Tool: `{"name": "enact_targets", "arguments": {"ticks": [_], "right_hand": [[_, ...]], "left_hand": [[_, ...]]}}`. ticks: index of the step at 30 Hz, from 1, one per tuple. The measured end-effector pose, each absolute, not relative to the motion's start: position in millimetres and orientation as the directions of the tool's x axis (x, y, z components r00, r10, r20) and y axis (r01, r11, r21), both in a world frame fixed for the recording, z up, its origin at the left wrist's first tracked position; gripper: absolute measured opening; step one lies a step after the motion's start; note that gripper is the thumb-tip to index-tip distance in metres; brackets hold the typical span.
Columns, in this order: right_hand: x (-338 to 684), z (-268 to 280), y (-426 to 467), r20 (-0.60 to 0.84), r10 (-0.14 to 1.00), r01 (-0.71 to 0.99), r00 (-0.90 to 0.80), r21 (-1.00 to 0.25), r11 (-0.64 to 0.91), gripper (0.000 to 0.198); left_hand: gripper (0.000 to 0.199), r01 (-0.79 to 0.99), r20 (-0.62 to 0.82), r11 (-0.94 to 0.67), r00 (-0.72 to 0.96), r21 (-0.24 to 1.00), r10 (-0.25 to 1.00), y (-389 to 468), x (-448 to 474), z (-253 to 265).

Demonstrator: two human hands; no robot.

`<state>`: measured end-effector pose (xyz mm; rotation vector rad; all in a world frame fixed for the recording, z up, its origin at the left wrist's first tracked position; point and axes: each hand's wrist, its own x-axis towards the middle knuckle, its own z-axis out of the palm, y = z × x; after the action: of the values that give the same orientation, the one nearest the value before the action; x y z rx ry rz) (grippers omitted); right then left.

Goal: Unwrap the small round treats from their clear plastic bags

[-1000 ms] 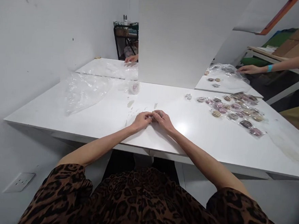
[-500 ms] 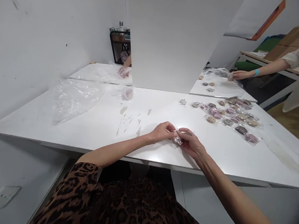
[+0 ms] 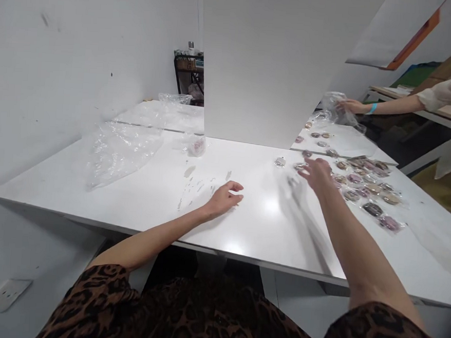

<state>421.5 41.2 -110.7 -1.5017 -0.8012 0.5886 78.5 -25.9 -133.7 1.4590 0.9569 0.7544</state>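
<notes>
My left hand [image 3: 225,197] hovers low above the white table [image 3: 253,212], fingers curved and apart with nothing between them. Out to the right, my right hand [image 3: 318,174] reaches over small round pieces in clear wrappers, its fingers spread. Close by its fingertips lies a wrapped grey piece [image 3: 299,166]; whether they touch is hard to tell. Another wrapped grey piece [image 3: 280,162] lies a little to the left. A heap of wrapped round pieces [image 3: 373,189], pink, tan and dark, spreads to the right of this hand, which hides part of it.
A large clear plastic bag [image 3: 124,151] lies on the left, beside a pinkish wrapped bundle [image 3: 196,146]. A white upright panel [image 3: 267,64] stands at the back. Beyond it, another person's hand [image 3: 353,106] grips a clear bag [image 3: 334,107] over a second table.
My hands have parted, and the wrapped piece between them is gone from there. My right hand moved forward and right; the left drew back leftward. The other person's hand has a bag raised.
</notes>
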Motion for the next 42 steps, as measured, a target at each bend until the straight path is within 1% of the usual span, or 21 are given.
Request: {"name": "enact_targets", "arguments": {"ticks": [2, 4, 8, 11, 13, 15, 17, 19, 20, 21, 24, 25, 27, 30, 31, 33, 35, 36, 38, 40, 42], "right_hand": [[397, -139, 1, -0.003, 0.809, 0.079, 0.588, -0.995, -0.061, 0.047], [372, -159, -42, -0.032, 0.858, 0.13, 0.513, -0.985, -0.115, 0.052], [340, -166, -95, -0.01, 0.932, 0.269, 0.363, -0.956, -0.116, 0.059], [320, -152, -90, 0.026, 0.968, 0.328, 0.249, -0.943, -0.059, 0.059], [299, -142, -74, 0.062, 0.985, 0.371, 0.162, -0.929, -0.003, 0.057], [274, -138, -56, 0.103, 0.991, 0.383, 0.085, -0.922, 0.063, 0.052], [249, -140, -42, 0.136, 0.99, 0.351, 0.037, -0.929, 0.115, 0.046], [230, -149, -34, 0.14, 0.99, 0.282, 0.025, -0.951, 0.127, 0.042], [224, -154, -32, 0.123, 0.992, 0.252, 0.027, -0.961, 0.112, 0.04], [220, -159, -31, 0.097, 0.995, 0.229, 0.026, -0.969, 0.088, 0.039], [217, -167, -34, 0.035, 0.999, 0.155, 0.026, -0.987, 0.031, 0.039], [218, -167, -34, 0.024, 0.999, 0.111, 0.035, -0.994, 0.02, 0.04], [224, -162, -29, -0.022, 0.996, -0.029, 0.087, -0.999, -0.02, 0.042], [247, -150, -8, -0.166, 0.958, -0.328, 0.234, -0.941, -0.084, 0.051], [260, -147, 0, -0.209, 0.927, -0.425, 0.311, -0.903, -0.061, 0.052], [289, -144, 15, -0.285, 0.809, -0.557, 0.514, -0.828, 0.062, 0.041], [318, -143, 23, -0.368, 0.688, -0.606, 0.625, -0.784, 0.131, 0.027], [331, -143, 24, -0.397, 0.658, -0.619, 0.64, -0.773, 0.137, 0.023], [355, -142, 23, -0.388, 0.64, -0.605, 0.663, -0.782, 0.151, 0.021], [374, -140, 19, -0.341, 0.618, -0.559, 0.708, -0.806, 0.195, 0.02], [387, -135, 14, -0.316, 0.593, -0.524, 0.74, -0.824, 0.215, 0.014]], "left_hand": [[0.022, 0.152, -0.058, -0.003, 0.398, 0.988, 0.915, -19, 52, -134], [0.021, 0.211, -0.035, -0.039, 0.333, 0.977, 0.942, -5, 29, -133], [0.024, 0.417, 0.109, -0.164, 0.154, 0.894, 0.982, 40, -5, -128], [0.03, 0.565, 0.199, -0.172, 0.014, 0.807, 0.98, 81, -21, -125], [0.037, 0.634, 0.225, -0.146, -0.045, 0.759, 0.973, 105, -28, -124], [0.045, 0.682, 0.247, -0.144, -0.056, 0.717, 0.967, 124, -32, -125], [0.059, 0.712, 0.265, -0.158, -0.041, 0.684, 0.963, 139, -30, -126], [0.077, 0.731, 0.264, -0.15, -0.042, 0.665, 0.964, 153, -26, -127], [0.079, 0.739, 0.254, -0.133, -0.054, 0.661, 0.966, 158, -23, -128], [0.074, 0.745, 0.24, -0.113, -0.065, 0.658, 0.969, 162, -20, -128], [0.042, 0.736, 0.23, -0.127, -0.04, 0.665, 0.972, 163, -8, -131], [0.035, 0.718, 0.246, -0.172, 0.001, 0.674, 0.969, 157, -4, -133], [0.03, 0.653, 0.291, -0.303, 0.131, 0.694, 0.948, 137, 5, -138], [0.03, 0.542, 0.327, -0.485, 0.367, 0.686, 0.871, 93, 16, -149], [0.032, 0.52, 0.322, -0.524, 0.431, 0.674, 0.843, 78, 19, -152], [0.039, 0.497, 0.3, -0.576, 0.529, 0.649, 0.794, 54, 22, -156], [0.048, 0.491, 0.256, -0.597, 0.595, 0.635, 0.762, 35, 23, -155], [0.053, 0.495, 0.222, -0.594, 0.62, 0.633, 0.753, 28, 23, -154], [0.058, 0.513, 0.144, -0.573, 0.652, 0.639, 0.744, 18, 21, -147], [0.054, 0.516, 0.101, -0.553, 0.665, 0.655, 0.74, 9, 18, -140], [0.04, 0.498, 0.104, -0.534, 0.658, 0.683, 0.746, 3, 16, -134]]}}
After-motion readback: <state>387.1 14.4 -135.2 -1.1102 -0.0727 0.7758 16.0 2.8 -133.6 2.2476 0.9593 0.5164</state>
